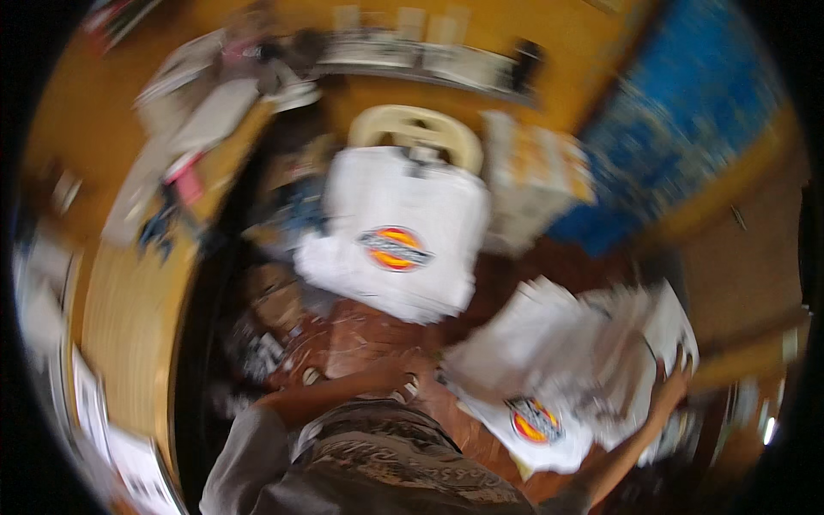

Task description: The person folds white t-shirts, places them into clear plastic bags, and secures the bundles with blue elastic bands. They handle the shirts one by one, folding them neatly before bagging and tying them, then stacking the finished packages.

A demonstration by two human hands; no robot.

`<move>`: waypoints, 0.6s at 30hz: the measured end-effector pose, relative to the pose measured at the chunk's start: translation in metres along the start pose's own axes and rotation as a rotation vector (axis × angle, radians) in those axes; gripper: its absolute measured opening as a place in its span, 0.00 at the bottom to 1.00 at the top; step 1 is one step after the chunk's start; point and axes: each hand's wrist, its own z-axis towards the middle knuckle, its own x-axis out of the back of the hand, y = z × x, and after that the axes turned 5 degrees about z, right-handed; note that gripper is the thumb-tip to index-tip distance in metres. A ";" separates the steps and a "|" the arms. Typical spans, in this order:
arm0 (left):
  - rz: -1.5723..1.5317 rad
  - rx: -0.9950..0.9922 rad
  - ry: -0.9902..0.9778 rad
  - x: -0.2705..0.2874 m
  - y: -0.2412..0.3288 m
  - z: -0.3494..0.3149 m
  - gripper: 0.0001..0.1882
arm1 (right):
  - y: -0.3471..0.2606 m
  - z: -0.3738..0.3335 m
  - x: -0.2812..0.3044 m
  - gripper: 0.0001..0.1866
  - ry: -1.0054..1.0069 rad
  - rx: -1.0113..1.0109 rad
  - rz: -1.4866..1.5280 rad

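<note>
White printed fabric (592, 352), at the person's right, appears mid-handling, right hand (675, 378) against its outer edge, left hand (393, 376) apart, grips indeterminable through blur; next move likely requires supporting its loose side.

Cloth stack (369, 189): white
Emblem (395, 247): red and yellow, crossed by dark-and-white band
Second cloth pile (549, 343): white and greyish brown, similar emblem
Chair (369, 124): cream
Curtain (678, 120): blue, mottled paler
Floor (369, 330): reddish brown
Wall (562, 30): yellow-orange
Worn shirt (386, 459): dark grey, pale print
</note>
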 end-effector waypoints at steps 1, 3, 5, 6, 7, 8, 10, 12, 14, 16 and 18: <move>0.008 0.107 -0.022 0.010 -0.011 -0.028 0.36 | -0.043 -0.005 -0.002 0.24 0.069 0.111 0.070; -0.270 0.400 -0.107 0.039 -0.018 -0.073 0.35 | -0.118 -0.012 -0.017 0.24 -0.085 0.180 0.177; -0.226 0.459 0.142 0.012 -0.051 -0.122 0.34 | -0.211 -0.021 -0.032 0.23 -0.233 0.533 0.385; -0.226 0.526 0.167 0.030 -0.044 -0.150 0.34 | -0.259 -0.031 -0.037 0.22 -0.361 0.637 0.441; -0.228 0.600 0.190 0.045 -0.039 -0.180 0.34 | -0.309 -0.046 -0.044 0.22 -0.475 0.735 0.559; -0.307 0.636 0.219 0.053 -0.042 -0.209 0.34 | -0.358 -0.062 -0.049 0.22 -0.550 0.929 0.574; -0.465 0.697 0.296 0.066 -0.049 -0.268 0.33 | -0.446 -0.104 -0.045 0.21 -0.694 1.223 0.585; -0.474 0.650 0.514 0.087 -0.047 -0.330 0.32 | -0.518 -0.152 -0.038 0.21 -0.864 1.456 0.638; -0.502 0.630 0.748 0.095 -0.041 -0.392 0.31 | -0.580 -0.204 -0.015 0.21 -0.939 1.711 0.640; -0.553 0.733 0.900 0.109 -0.022 -0.461 0.28 | -0.632 -0.260 0.010 0.20 -0.953 1.935 0.691; -0.425 1.011 1.154 0.093 -0.005 -0.525 0.27 | -0.674 -0.316 0.040 0.19 -1.102 2.127 0.730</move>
